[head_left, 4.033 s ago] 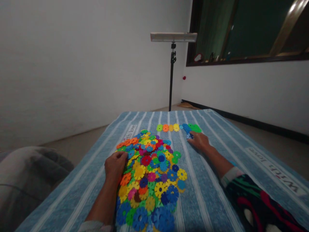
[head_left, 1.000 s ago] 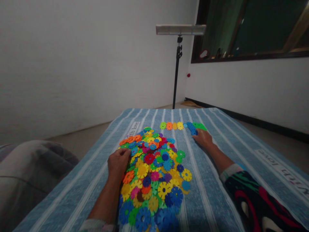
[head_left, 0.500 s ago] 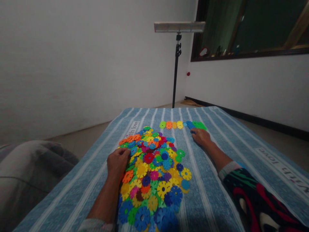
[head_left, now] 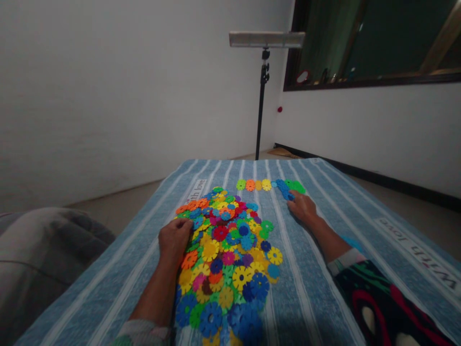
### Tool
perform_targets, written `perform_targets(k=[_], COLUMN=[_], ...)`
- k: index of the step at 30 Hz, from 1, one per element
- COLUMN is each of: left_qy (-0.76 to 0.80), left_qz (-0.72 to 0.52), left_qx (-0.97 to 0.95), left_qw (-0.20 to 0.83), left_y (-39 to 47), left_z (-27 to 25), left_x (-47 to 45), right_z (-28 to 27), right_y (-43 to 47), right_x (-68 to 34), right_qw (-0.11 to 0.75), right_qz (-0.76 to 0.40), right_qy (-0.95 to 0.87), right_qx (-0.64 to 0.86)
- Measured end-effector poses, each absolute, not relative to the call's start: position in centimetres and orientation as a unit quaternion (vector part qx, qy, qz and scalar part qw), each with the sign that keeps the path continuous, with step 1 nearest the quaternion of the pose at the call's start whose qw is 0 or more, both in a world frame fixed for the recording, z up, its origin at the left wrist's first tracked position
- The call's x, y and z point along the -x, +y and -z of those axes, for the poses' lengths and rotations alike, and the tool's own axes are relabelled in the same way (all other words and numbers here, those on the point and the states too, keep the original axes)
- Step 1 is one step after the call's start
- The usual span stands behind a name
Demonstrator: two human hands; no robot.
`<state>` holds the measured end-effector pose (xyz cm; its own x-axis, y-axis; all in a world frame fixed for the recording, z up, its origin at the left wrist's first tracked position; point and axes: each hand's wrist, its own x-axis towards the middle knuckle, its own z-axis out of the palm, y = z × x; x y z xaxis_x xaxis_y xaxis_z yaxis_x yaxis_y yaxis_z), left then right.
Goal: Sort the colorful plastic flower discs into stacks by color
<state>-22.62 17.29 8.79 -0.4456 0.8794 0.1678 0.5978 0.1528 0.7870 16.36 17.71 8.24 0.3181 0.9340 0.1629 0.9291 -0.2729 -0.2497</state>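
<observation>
- Head view: one heap of slotted plastic discs (head_left: 223,259) is observed on one striped cloth (head_left: 137,269); many are overlapped, so no exact count can be given.
- Two hands noted. Left hand (head_left: 175,237): set against the heap's left edge, fingers bent and drawn together; whether a disc is gripped cannot be told.
- Right hand (head_left: 303,207): placed beyond and right of the heap, fingers narrowed at the near end of the dark blue discs (head_left: 284,189); whether one is pinched cannot be told.
- Beyond the heap, to the right, seven colour groups are laid in one row: light green (head_left: 240,184), orange, dull yellow, yellow, light blue, dark blue, green (head_left: 295,186). Discs within the last two groups cannot be separated.
- Well behind the heap, one lamp (head_left: 266,40) is mounted on one stand (head_left: 260,110).
</observation>
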Motion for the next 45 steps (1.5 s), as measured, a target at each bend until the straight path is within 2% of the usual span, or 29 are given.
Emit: perform_targets(k=[14,20,26,29,32,38,45], left_qy=[0.743,0.726,0.730,0.728,0.728,0.731,0.725], left_qz=[-0.410,-0.423,-0.417,-0.422,-0.421,-0.422,-0.429], left_qx=[-0.507,-0.516,-0.515,-0.513,-0.512,-0.512,-0.511], left_qw=[0.150,0.166,0.166,0.168,0.174,0.163,0.171], left_y=[17.6,17.6,17.5,17.5,17.4,17.6,17.6], left_z=[-8.6,-7.8,-7.7,-7.8,-7.9,-7.7,-7.6], left_x=[22.7,22.5,22.3,22.3,22.2,22.3,22.4], right_z=[-7.9,-7.9,-9.1,-10.4,-11.7,-12.6,-12.3], right_y=[9.3,7.3,6.1,5.2,4.2,3.0,3.1], right_x=[-11.6,-10.5,-9.5,-8.8,-7.9,-6.6,-6.5], right_qw=[0.135,0.199,0.267,0.240,0.174,0.068,0.036], right_qz=[-0.014,-0.039,-0.154,-0.229,-0.273,-0.204,-0.180], right_qy=[-0.676,-0.701,-0.750,-0.788,-0.825,-0.871,-0.874], right_qx=[0.724,0.683,0.585,0.519,0.462,0.441,0.450])
